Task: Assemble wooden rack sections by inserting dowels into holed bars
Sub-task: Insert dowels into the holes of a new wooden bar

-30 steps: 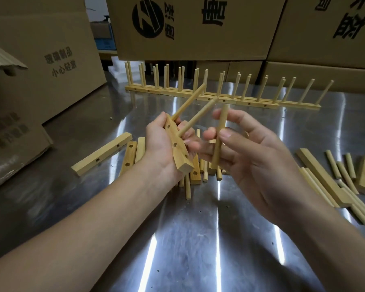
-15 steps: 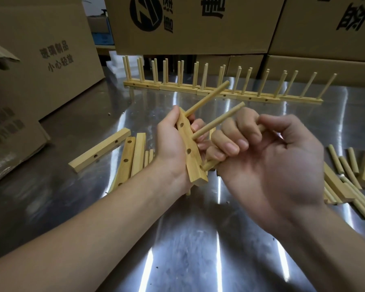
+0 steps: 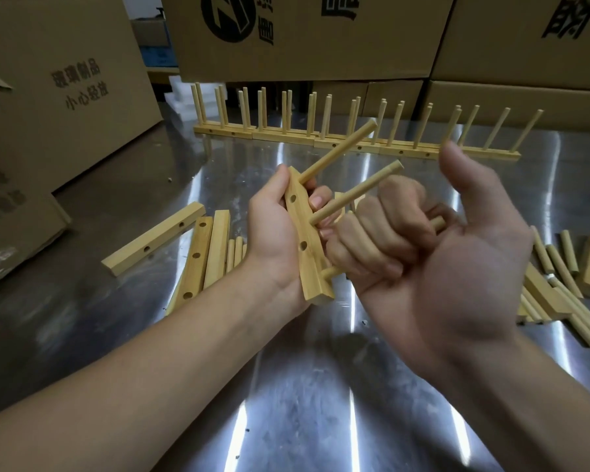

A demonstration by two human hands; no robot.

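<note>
Worktop: shiny brushed-steel worktop (image 3: 304, 386), crossed by bright white streaks of reflected light.
Back: large brown cardboard boxes (image 3: 321, 46) with black printing, stacked along the far edge.
Left: another brown printed cardboard box (image 3: 65, 97).
Gap: white blocks (image 3: 179, 88), possibly foam.

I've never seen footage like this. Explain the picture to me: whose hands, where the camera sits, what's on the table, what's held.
There is no machine here. A person works bare-handed, and the one camera sits on their head, looking forward and down. The left hand grips a holed bar with two dowels already standing in it. The right hand curls its fingers round a third dowel, whose tip is at the bar's lowest hole. On the steel table lie loose bars and spare dowels. Finished rack sections stand in a row before cardboard boxes.
</note>
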